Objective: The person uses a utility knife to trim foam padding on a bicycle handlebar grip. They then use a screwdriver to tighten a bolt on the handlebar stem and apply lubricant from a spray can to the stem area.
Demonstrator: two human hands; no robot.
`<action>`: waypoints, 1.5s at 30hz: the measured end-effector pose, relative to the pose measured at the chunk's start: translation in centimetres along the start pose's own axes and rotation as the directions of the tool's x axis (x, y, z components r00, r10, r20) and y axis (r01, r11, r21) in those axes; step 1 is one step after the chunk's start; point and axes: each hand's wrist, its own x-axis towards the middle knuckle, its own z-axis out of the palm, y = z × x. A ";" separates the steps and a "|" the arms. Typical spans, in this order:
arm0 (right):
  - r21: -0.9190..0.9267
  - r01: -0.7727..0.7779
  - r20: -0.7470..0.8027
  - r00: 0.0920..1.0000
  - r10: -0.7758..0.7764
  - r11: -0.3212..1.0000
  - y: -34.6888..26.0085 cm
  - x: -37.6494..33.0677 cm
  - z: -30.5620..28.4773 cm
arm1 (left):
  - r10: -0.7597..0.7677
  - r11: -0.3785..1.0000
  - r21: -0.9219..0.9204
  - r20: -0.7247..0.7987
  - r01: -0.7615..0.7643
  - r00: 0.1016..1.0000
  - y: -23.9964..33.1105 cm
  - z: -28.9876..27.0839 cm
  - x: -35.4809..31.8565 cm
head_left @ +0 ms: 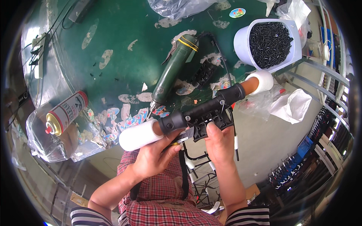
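Note:
My left hand (155, 155) is closed under the left part of a black handlebar assembly (211, 104), close to its left white foam sleeve (138, 136). A flat silver blade-like piece with some yellow (184, 136) shows at those fingers; its other end is hidden. My right hand (219, 145) grips the black ribbed plastic bracket (207, 122) at the bar's middle, thumb on top. The bar slants up to the right, where a brown grip leads into a second white foam sleeve (263, 82). Just beyond it, a dark green electric screwdriver (174, 69) lies on the bench, yellow band around it.
A pale bucket (243, 43) full of black screws (270, 44) stands at the far right. A spray can (67, 112) lies on a plastic-wrapped bundle (49, 141) at left. Another black bracket (203, 73) and torn stickers cover the green bench (124, 22). Metal rails (328, 71) run at right.

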 end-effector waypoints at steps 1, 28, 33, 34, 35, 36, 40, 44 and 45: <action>0.006 0.007 0.008 1.000 -0.007 1.000 0.1 0.1 -0.1 | -0.003 1.000 -0.001 0.019 0.003 1.000 0.1 -0.2 0.2; 0.058 -0.090 -0.004 0.996 0.091 0.994 -0.5 -1.1 0.2 | 0.343 0.937 0.077 -0.012 -0.341 0.939 3.3 0.7 1.3; 0.056 -0.038 -0.036 0.999 0.040 0.998 -1.2 -1.2 1.2 | 0.212 0.970 -0.113 -0.035 -0.215 0.977 4.4 -0.2 1.2; 0.057 -0.041 -0.046 0.998 0.044 0.997 -1.2 -1.2 1.4 | 0.202 0.971 -0.128 -0.028 -0.203 0.979 4.7 -0.4 1.2; 0.049 -0.036 -0.055 0.998 0.039 0.998 -1.3 -1.1 1.5 | 0.191 0.971 -0.143 -0.020 -0.192 0.981 4.9 -0.6 1.2; 0.041 -0.031 -0.063 0.997 0.034 0.999 -1.2 -1.0 1.6 | 0.205 0.960 -0.188 -0.023 -0.206 0.978 4.5 -0.5 1.2; 0.096 -0.047 -0.048 0.997 0.052 0.994 -1.3 -0.8 1.7 | 0.261 0.957 -0.144 0.041 -0.253 0.965 4.2 -1.3 1.5; 0.146 -0.032 -0.030 0.999 0.037 0.989 -0.7 -0.5 1.5 | 0.194 0.942 -0.297 0.109 -0.154 0.975 3.8 -2.0 1.4; 0.150 -0.025 -0.038 0.999 0.031 0.988 -0.6 -0.5 1.6 | 0.198 0.932 -0.331 0.129 -0.146 0.972 3.6 -2.3 1.6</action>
